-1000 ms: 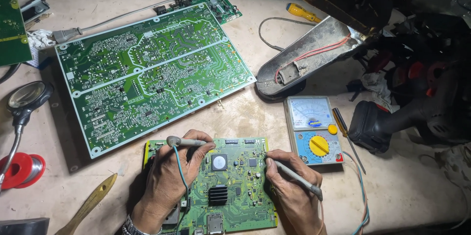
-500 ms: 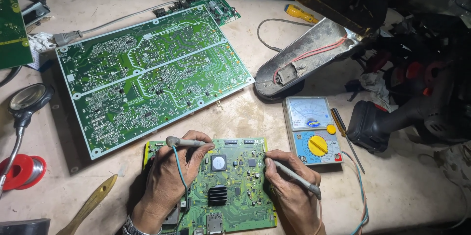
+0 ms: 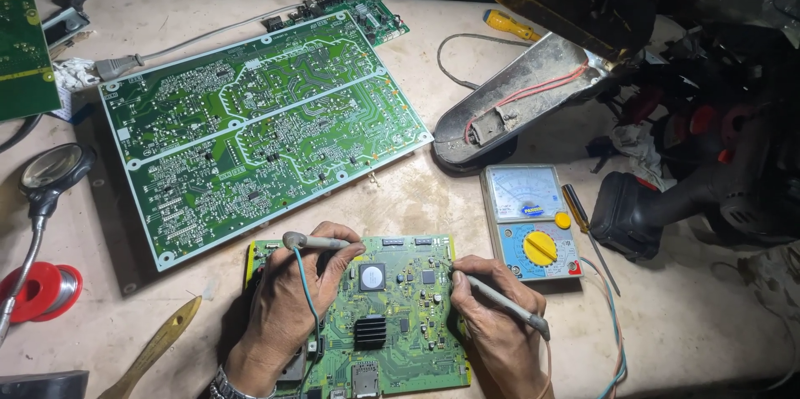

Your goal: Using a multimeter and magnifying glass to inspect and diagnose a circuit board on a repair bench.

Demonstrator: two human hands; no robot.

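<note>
The large green printed circuit board with white borders (image 3: 258,128) lies up and to the left of the small green circuit board with a black finned heatsink (image 3: 379,316), as it did a moment ago. The analog multimeter with a yellow dial (image 3: 533,222) sits just right of the small board. The left hand (image 3: 287,307) and right hand (image 3: 496,324) have barely shifted; each has its fingers pinched around a grey test probe (image 3: 321,242), (image 3: 500,303), tips on that board.
</note>
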